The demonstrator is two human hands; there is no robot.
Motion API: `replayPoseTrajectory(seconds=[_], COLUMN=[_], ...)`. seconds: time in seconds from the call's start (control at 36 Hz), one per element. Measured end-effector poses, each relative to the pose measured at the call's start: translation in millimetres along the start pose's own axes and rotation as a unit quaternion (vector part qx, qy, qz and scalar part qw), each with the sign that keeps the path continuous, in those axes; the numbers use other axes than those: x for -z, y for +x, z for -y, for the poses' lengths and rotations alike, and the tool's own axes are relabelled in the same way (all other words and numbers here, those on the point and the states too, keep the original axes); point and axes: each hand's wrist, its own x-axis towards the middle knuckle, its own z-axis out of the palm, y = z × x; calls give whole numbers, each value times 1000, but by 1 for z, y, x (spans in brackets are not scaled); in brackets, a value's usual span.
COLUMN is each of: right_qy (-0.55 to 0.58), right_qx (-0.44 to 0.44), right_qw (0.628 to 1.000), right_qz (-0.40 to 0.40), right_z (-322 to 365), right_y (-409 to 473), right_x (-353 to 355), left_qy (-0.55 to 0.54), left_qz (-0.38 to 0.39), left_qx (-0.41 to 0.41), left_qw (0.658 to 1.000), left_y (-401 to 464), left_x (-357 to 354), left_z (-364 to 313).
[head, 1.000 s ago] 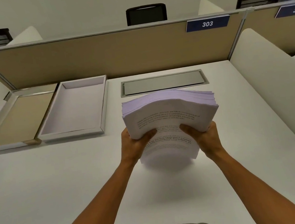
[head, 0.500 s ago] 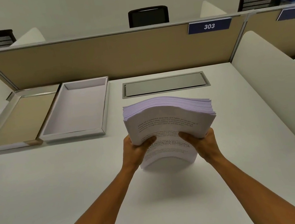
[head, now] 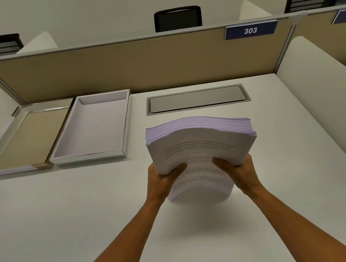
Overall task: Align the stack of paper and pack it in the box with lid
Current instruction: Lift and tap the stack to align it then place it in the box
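Paper stack [head: 200, 147] is held upright on the worktop [head: 68, 209], pinched at each side by left hand [head: 163, 180] and right hand [head: 240, 171], likely for squaring; the box [head: 93, 129] is kept open nearby.

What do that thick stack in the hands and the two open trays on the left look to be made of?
The stack looks like plain matte printer paper: thin sheets that bow, with printed text. The white tray seems to be cardboard with a matte white lining and shiny silvery edges. The tray beside it looks alike, with a tan inside, possibly its lid.
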Motion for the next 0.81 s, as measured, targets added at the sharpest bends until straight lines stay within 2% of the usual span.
replayPoseTrajectory(seconds=[0.53,0.81], right_qy=[-11,-3], right_qx=[21,-4], right_qw=[1000,1000], right_qz=[-9,-12], right_z=[9,-12], right_y=[-3,-6], right_x=[2,-3], left_qy=[-11,0], left_qz=[5,21], left_qx=[-26,9], left_qw=[1000,1000], left_y=[-2,1], left_x=[3,2], left_z=[-8,6])
